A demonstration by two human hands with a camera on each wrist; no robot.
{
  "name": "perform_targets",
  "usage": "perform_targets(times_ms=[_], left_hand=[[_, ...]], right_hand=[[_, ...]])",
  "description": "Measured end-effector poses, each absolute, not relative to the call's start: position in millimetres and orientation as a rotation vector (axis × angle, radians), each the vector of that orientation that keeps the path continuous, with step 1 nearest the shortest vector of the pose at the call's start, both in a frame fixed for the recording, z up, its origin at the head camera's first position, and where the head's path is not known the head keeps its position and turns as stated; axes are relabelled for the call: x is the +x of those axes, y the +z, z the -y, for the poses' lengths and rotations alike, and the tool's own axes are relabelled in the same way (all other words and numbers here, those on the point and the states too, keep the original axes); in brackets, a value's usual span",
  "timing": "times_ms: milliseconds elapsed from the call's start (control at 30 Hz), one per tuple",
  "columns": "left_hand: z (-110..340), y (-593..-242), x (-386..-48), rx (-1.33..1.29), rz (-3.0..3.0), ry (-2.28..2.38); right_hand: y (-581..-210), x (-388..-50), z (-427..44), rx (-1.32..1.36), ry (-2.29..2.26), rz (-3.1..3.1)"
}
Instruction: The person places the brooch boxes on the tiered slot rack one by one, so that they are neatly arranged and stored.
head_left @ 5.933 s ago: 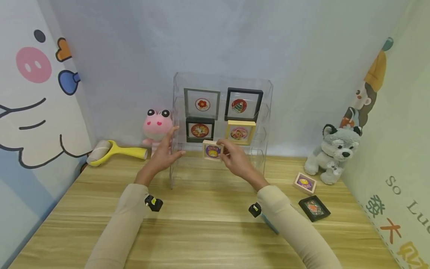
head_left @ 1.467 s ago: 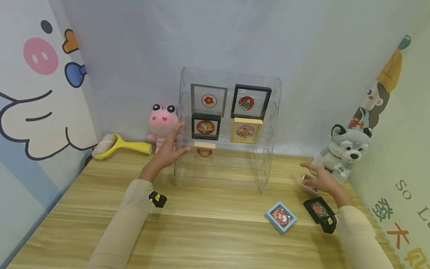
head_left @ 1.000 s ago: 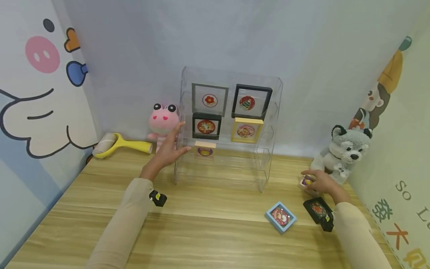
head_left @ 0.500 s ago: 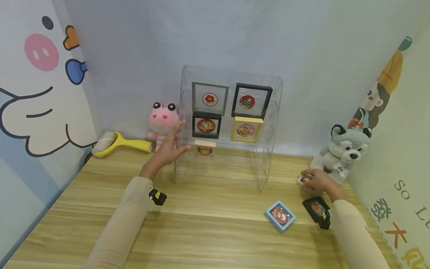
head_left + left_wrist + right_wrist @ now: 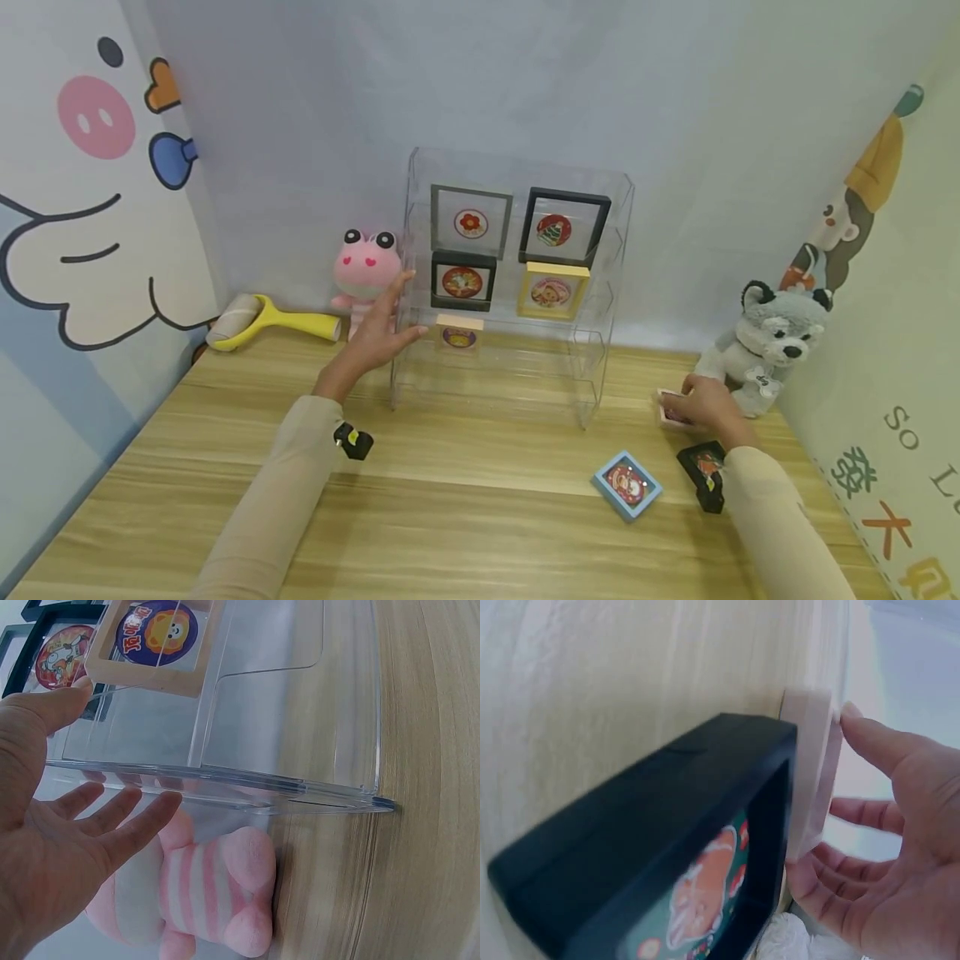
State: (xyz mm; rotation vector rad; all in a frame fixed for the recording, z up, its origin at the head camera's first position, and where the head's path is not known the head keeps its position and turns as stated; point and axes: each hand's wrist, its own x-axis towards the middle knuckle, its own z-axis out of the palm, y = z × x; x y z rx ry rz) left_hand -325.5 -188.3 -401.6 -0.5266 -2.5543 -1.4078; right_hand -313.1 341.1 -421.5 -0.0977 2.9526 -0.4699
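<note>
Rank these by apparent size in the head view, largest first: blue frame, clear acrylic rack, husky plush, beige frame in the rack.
1. Clear acrylic rack
2. Husky plush
3. Blue frame
4. Beige frame in the rack; being farther away, it may only look smaller.

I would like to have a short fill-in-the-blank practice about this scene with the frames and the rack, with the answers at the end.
1. The clear rack holds exactly ____ frames.
2. The right hand pinches a pale frame between its fingers and its ____.
3. Near the left hand sits a mainly ____ plush toy.
4. The roller has a ____ handle.

Missing words: five; thumb; pink; yellow.
</note>
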Motion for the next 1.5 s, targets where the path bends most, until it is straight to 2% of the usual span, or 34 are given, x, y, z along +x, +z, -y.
perform_targets(times_ms=[433,533,667,767,1100,1500], left_hand=[[188,-401,-326,-0.517,2.546,-1.413],[188,-401,-326,-0.510,2.548,-1.416],[188,-401,-326,-0.512,2.548,-1.406],[189,-401,-326,-0.516,2.548,-1.399],[188,-400,-325,-0.512,2.553,-1.409],[187,-400,-325,-0.509,2.552,-1.417]], right_hand=[[-430,-317,-336,0.147,-0.356,-2.971],[-430,-321,-341,0.054,-0.442,-2.950],[-433,-328,-348,-0.241,-0.609,-2.901],[-430,-327,-346,-0.330,-0.660,-2.849],[-425,-321,-339,-0.386,-0.558,-2.876],[-426,-320,-335,-0.317,-0.543,-2.912]])
